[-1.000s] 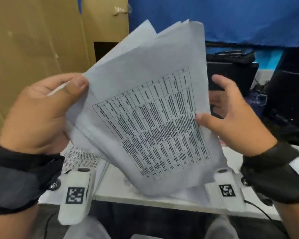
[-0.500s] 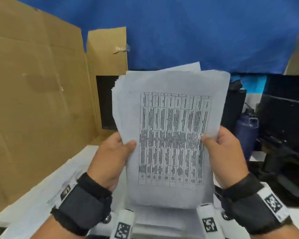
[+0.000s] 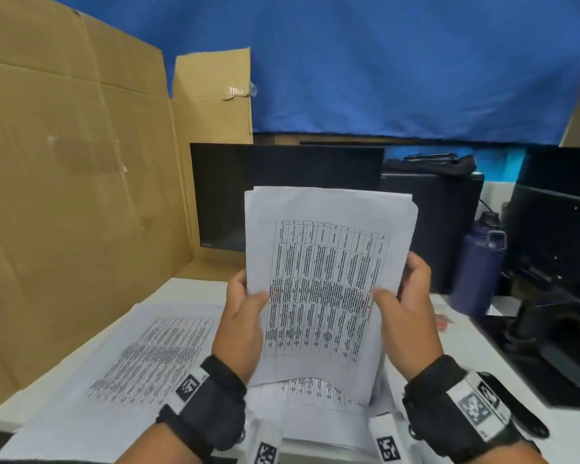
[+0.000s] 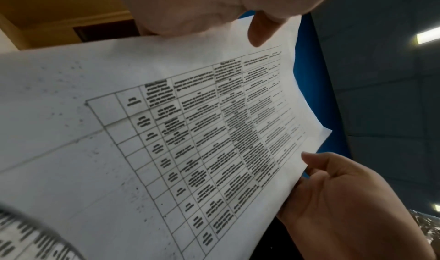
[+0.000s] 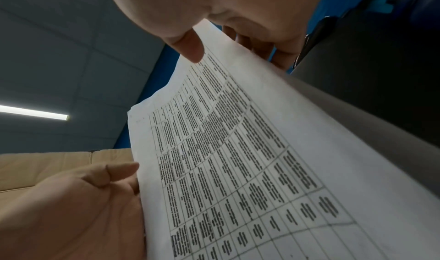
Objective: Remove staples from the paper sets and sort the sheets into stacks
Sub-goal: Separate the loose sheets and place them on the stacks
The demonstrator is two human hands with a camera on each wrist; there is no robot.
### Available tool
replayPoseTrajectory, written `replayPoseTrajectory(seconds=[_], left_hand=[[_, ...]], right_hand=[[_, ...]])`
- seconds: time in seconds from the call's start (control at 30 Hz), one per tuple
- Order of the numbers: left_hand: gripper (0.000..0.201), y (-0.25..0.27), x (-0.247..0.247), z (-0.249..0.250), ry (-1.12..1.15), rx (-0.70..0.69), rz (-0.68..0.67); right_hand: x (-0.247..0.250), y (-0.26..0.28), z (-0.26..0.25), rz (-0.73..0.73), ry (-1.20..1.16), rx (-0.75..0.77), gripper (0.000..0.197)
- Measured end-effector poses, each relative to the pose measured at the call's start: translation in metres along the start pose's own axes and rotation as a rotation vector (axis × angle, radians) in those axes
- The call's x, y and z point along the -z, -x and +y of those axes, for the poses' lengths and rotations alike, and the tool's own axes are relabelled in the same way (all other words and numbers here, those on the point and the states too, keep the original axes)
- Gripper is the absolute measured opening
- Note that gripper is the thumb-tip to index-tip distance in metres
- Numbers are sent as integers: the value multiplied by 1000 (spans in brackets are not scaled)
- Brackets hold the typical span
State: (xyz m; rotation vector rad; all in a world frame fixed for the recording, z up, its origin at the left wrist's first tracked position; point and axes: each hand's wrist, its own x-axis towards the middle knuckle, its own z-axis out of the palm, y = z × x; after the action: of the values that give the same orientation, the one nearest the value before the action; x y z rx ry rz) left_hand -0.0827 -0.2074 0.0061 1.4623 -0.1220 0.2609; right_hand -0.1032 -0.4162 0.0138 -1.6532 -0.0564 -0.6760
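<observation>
1. My left hand [image 3: 245, 316] pinches the left edge of the paper set [image 3: 325, 279], thumb across the printed table.
2. My right hand [image 3: 407, 316] grips its right edge, thumb in front, fingers curled behind.
3. The set stands upright over the tabletop's [image 3: 466, 346] near edge.
4. Loose printed sheets [image 3: 148, 360] lie flat toward the left edge.
5. A dark bottle [image 3: 479, 266] stands at the far right.

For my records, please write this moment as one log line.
left hand: grips white printed paper set | right hand: grips same set | set: upright above white table
</observation>
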Motion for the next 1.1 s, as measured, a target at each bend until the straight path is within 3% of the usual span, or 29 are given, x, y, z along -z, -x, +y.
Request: replayPoseTrajectory(seconds=[0.2,0.3,0.47,0.63,0.8,0.9,0.97,1.1], left_hand=[[29,-1,-2,-32,0,167,-46],[32,-2,0,-52,3,214,-26],[27,-3,9,-53,52,233,89],[40,5,8,-36,-36,110,15],[34,6,0,-13,-134,-117,4],[32,-1,0,-8,-117,-140,52],[33,-4,0,-5,-105,-137,44],[26,-3,-5,-3,-91,-133,19]], right_hand=[[-9,-9,3,-100,-23,-140,36],[-13,-6,11,-53,-11,-186,31],[-9,-5,13,35,-19,-139,26],[-5,-15,-4,56,-45,40,41],[0,-34,-31,7,77,210,55],[4,-43,-44,26,128,251,87],[8,-46,-50,7,168,298,98],[12,-47,-52,-38,395,334,72]])
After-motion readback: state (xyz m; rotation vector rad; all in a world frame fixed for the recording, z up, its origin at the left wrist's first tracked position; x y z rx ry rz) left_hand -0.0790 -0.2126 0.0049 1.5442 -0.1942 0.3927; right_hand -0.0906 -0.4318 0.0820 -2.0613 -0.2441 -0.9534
